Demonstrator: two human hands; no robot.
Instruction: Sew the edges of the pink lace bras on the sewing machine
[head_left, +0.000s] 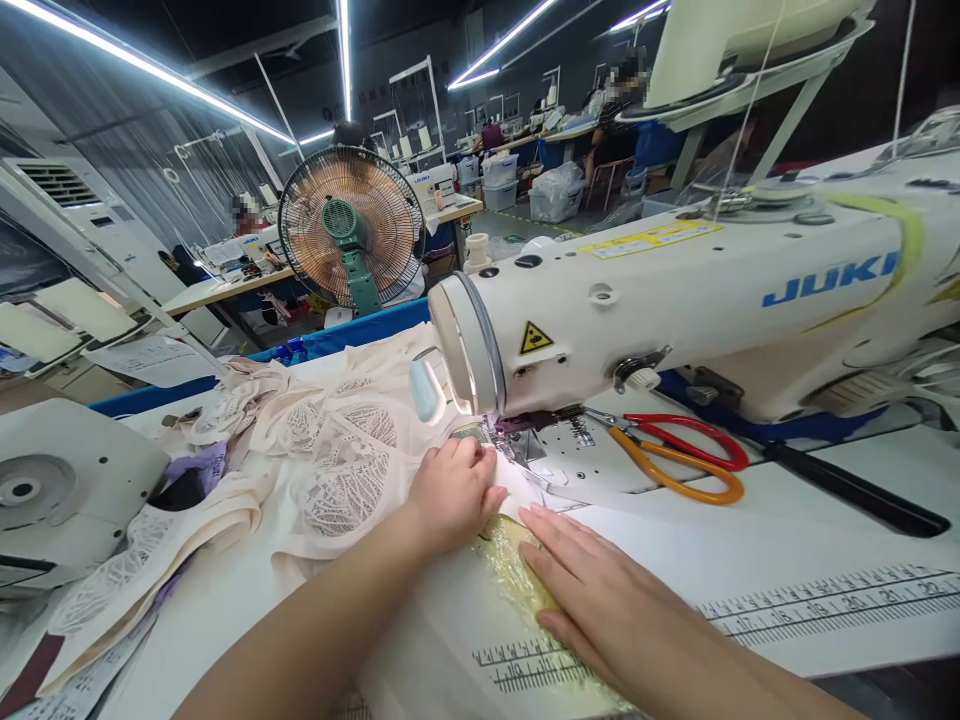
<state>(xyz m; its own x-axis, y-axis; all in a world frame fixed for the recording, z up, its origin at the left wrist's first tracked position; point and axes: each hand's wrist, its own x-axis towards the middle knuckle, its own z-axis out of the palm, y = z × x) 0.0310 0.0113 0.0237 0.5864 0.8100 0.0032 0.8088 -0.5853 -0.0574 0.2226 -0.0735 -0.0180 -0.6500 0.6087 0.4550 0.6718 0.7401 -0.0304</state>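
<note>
My left hand [454,490] is curled closed on a piece of cream fabric [517,492] right at the needle of the white JUKI sewing machine [675,300]. My right hand [592,590] lies flat with fingers stretched out, pressing down a yellowish piece of fabric [514,565] on the white table [750,540] just in front of the needle plate [555,450]. A heap of cream lace garments [330,460] lies to the left of my left hand.
Red and orange handled scissors [675,455] lie on the machine bed to the right of the needle. A printed ruler [825,605] runs along the table front. A standing fan [351,230] is behind. Other people sit at far tables.
</note>
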